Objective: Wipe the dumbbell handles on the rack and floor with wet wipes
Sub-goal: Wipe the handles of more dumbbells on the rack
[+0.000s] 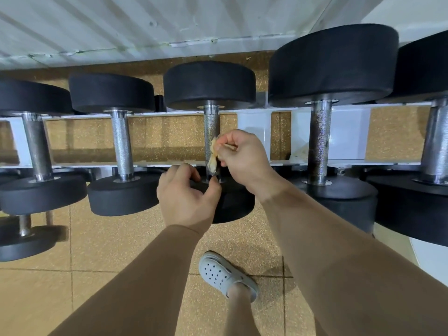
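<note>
Right-hand fingers [225, 147] are pinched tight on a crumpled wet wipe [213, 157], stained yellowish. The wipe is pressed to the right side of the knurled handle [211, 132] of the middle dumbbell [209, 84], on the near half of the bar, with its tail hanging toward the near collar. The right hand [242, 156] comes in from the right, knuckles up.

Left-hand fingers [190, 170] are curled at the near end of the same handle, thumb tip by the collar on the near head [232, 202]. Can't tell if they clamp the bar or just rest there, since the hand hides the contact. The left hand [185, 198] sits over that head's left edge.

The middle dumbbell lies across the two white rails of the rack [254, 122]. Its handle spans the gap and a black round head sits outside each rail. The neighbours lie the same way:
- a smaller dumbbell [121, 144] just to the left
- another [37, 149] at the left edge
- a bigger dumbbell [320, 141] to the right, with a dark, blotchy handle
- a large one [436, 141] at the right edge, cut off by the frame

Lower down at far left is a small dumbbell [24, 229]. Can't tell whether it is on the floor or a lower tier.

The floor [121, 251] is tan speckled tile. A grey perforated clog [225, 275] is at bottom centre, between the forearms. Both forearms are in tan sleeves, left sleeve [145, 275] and right sleeve [339, 238]. A white ribbed wall panel [97, 25] is behind the rack.
</note>
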`<move>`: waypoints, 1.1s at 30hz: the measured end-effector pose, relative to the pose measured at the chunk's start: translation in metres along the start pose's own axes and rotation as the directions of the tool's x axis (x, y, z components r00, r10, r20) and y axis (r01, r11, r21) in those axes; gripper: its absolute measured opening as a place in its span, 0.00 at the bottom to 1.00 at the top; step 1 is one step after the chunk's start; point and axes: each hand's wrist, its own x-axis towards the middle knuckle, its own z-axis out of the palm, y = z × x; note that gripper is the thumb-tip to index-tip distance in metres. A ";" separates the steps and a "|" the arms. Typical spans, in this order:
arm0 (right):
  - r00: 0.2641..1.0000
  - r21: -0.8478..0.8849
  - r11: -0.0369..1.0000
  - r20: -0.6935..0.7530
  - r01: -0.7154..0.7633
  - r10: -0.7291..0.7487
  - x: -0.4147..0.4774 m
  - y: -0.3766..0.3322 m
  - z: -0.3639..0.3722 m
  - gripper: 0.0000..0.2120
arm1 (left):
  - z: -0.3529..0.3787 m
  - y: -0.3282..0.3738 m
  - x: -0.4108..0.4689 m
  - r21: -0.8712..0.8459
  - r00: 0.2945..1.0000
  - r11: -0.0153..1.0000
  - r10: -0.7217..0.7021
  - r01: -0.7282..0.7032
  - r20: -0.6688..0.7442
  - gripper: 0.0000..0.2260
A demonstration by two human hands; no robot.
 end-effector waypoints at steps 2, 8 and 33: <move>0.999 0.072 0.997 -0.054 0.014 -0.010 0.007 -0.007 0.001 0.11 | 0.000 0.000 0.000 -0.004 1.000 1.000 -0.004 0.004 -0.006 0.15; 0.988 0.229 0.972 -0.130 -0.053 0.084 0.022 -0.016 0.003 0.06 | 0.001 0.000 -0.001 0.002 1.000 1.000 0.001 -0.001 -0.010 0.15; 0.939 -0.157 0.938 0.099 -0.311 0.328 0.006 -0.010 -0.002 0.04 | -0.001 -0.001 0.000 -0.001 1.000 1.000 0.025 -0.025 0.001 0.13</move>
